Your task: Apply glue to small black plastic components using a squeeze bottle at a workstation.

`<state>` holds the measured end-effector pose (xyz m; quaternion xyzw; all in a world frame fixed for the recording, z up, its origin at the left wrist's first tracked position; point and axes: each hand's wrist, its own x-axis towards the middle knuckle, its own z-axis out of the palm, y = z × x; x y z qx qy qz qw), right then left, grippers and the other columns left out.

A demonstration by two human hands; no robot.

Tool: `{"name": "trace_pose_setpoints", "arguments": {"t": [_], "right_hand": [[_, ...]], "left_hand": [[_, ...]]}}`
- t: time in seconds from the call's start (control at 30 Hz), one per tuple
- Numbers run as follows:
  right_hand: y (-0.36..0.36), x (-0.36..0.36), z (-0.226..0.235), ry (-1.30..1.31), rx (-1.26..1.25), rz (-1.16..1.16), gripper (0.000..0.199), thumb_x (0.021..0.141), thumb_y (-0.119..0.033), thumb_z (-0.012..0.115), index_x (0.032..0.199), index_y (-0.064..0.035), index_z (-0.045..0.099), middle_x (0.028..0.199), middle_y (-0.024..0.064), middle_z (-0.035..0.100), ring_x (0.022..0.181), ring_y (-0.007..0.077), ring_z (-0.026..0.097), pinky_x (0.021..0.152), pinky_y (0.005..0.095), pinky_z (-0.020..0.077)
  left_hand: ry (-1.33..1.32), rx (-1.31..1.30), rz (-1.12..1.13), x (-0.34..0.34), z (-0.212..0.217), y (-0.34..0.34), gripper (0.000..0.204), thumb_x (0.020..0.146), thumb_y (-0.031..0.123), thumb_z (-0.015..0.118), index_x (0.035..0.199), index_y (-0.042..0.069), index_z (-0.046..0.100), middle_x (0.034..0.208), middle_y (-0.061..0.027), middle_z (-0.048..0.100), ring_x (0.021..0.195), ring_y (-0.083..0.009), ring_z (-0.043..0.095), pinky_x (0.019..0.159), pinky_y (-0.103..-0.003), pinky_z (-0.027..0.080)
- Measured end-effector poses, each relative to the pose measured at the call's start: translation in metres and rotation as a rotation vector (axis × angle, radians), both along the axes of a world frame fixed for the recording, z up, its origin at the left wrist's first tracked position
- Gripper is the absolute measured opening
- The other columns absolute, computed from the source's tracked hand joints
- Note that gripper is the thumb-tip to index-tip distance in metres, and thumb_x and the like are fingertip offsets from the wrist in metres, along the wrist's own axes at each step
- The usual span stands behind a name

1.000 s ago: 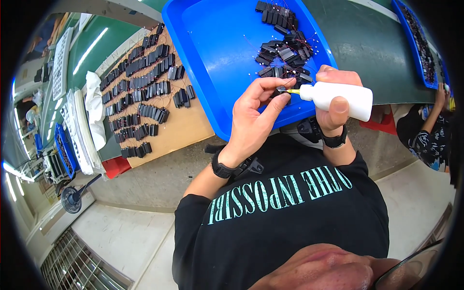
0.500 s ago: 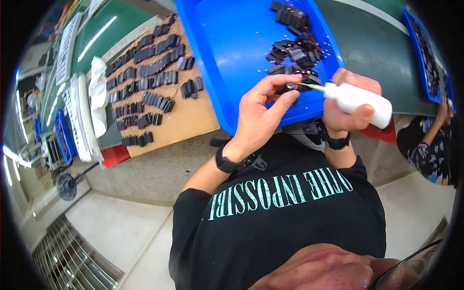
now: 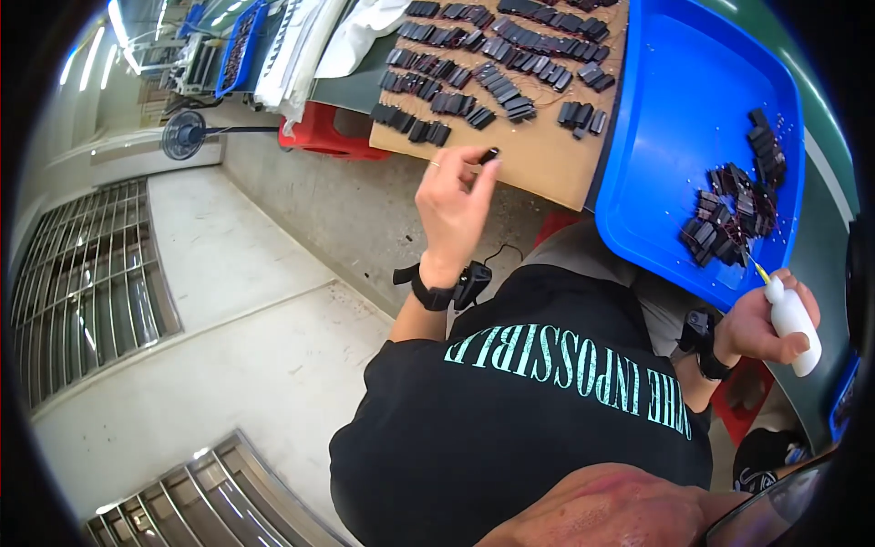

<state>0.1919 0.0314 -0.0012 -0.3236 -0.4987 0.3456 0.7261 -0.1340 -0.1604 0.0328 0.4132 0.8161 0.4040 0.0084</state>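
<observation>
Between thumb and fingertips my left hand (image 3: 453,202) pinches a small black block-shaped part (image 3: 489,156), near the front edge of a brown cardboard sheet (image 3: 538,169). Rows of similar black parts (image 3: 506,94) with thin wires lie across that sheet. My right hand (image 3: 755,325) is wrapped round a white squeeze bottle (image 3: 791,319) with a thin yellow nozzle. The nozzle points toward a heap of black wired parts (image 3: 729,214) inside a blue plastic tray (image 3: 656,173), close to the tray's near right edge.
White sheets (image 3: 293,64) and a crumpled white cloth (image 3: 358,41) lie left of the cardboard. A red stool (image 3: 333,134) stands under the table's left end, beside a round black fan-like object (image 3: 184,135). Another blue tray (image 3: 241,47) stands farther left. Metal grilles (image 3: 91,283) are set at the left.
My left hand has moved left from over the tray to the cardboard's front edge, carrying the black part. The bottle has come away from it in my right hand. The view has turned left.
</observation>
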Motion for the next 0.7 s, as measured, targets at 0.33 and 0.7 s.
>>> {"name": "trace_pose_setpoints", "arguments": {"t": [0.33, 0.7], "right_hand": [[-0.021, -0.010, 0.014, -0.032, -0.026, 0.003, 0.060, 0.088, -0.053, 0.043, 0.092, 0.0046, 0.059, 0.075, 0.0160, 0.059, 0.069, 0.0254, 0.057, 0.069, 0.0370, 0.0490], [0.058, 0.031, -0.029, 0.000, -0.012, -0.074, 0.062, 0.086, -0.058, 0.048, 0.093, 0.0027, 0.059, 0.074, 0.0136, 0.056, 0.068, 0.0257, 0.056, 0.067, 0.0363, 0.0462]], "left_hand": [[0.130, -0.211, 0.202, -0.048, 0.006, -0.020, 0.029, 0.079, 0.017, 0.073, 0.099, 0.006, 0.056, 0.075, -0.0061, 0.061, 0.068, -0.0259, 0.060, 0.062, -0.038, 0.047], [0.040, 0.005, 0.090, 0.082, -0.026, 0.111, 0.016, 0.083, 0.016, 0.072, 0.093, 0.007, 0.064, 0.070, -0.0050, 0.062, 0.063, -0.0198, 0.059, 0.056, -0.034, 0.046]]}}
